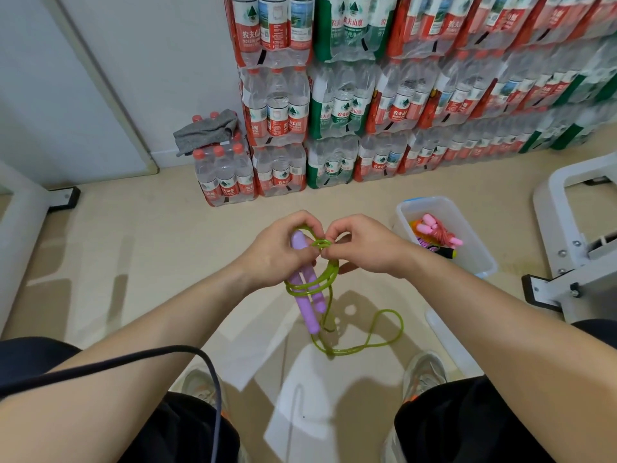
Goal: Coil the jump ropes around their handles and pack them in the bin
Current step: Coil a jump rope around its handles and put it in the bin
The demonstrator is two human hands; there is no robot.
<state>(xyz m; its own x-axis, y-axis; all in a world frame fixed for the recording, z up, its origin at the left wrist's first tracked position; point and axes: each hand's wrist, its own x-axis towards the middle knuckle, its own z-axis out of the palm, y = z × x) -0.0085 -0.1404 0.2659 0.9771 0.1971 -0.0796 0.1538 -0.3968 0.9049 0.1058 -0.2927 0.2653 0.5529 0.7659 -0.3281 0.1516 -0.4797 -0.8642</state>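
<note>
Head view: left hand point(278, 252) grips two lilac plastic handles point(305, 292) wound with translucent green rope point(364, 342); right hand point(364, 245) pinches a rope loop beside them. Slack trails onto the floor. Clear plastic bin point(480, 259) at right holds pink-handled ropes point(437, 230).

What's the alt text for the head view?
A person holds two purple handles together, green rope looped around them and slack trailing down to the floor. A clear bin at right holds other ropes.
</note>
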